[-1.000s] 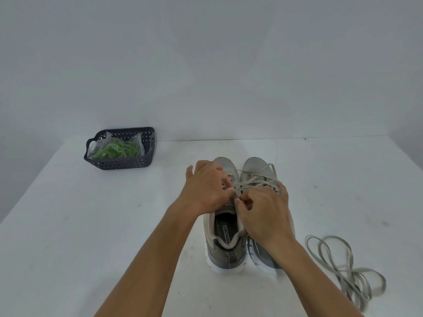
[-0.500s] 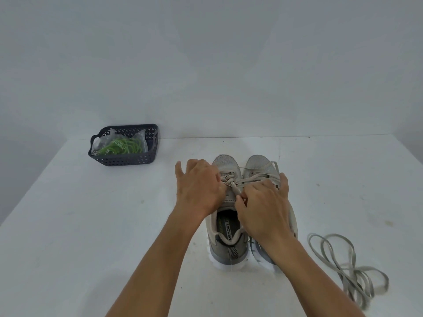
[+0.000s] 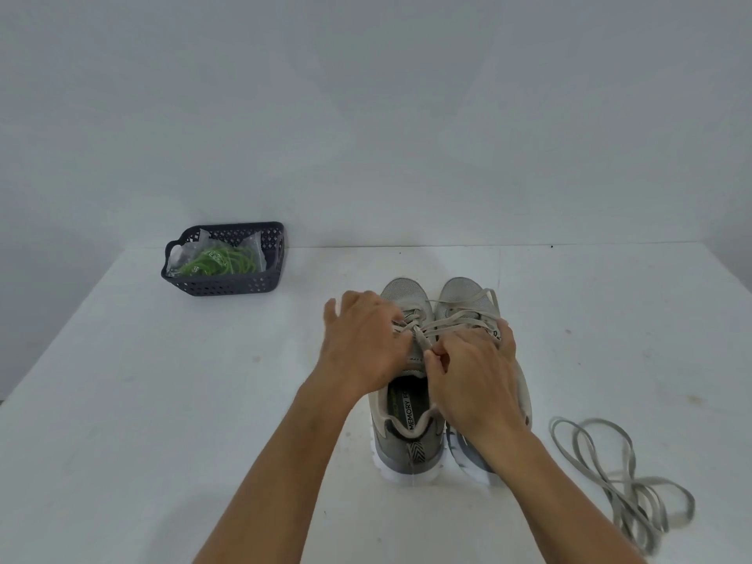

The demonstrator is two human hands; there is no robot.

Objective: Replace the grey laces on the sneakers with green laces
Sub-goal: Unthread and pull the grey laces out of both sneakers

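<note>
R hand (image 3: pixel 472 376) pinching grey lace (image 3: pixel 425 341) end on L sneaker (image 3: pixel 407 400), lace running away toward toe; L hand (image 3: pixel 362 343) nearer, grip state unclear, atop eyelets.

The grip is at the tongue of the left sneaker (image 3: pixel 407 400), where the right hand (image 3: pixel 476 380) pinches the grey lace (image 3: pixel 455 319) and the left hand (image 3: pixel 362 343) rests just beside it.

Obstacles:
- Right of the grip, touching: the right sneaker (image 3: pixel 468 295), crossed by slack lace.
- Right and nearer the person, well apart: a loose grey lace coil (image 3: pixel 618 478) on the table (image 3: pixel 122 400).
- Left and beyond the grip, well apart: a dark basket (image 3: pixel 228 282) holding green laces (image 3: pixel 219 262).

Free room: bare table lies left of the grip, beyond the toes up to the wall, and between the sneakers and the coil.
</note>
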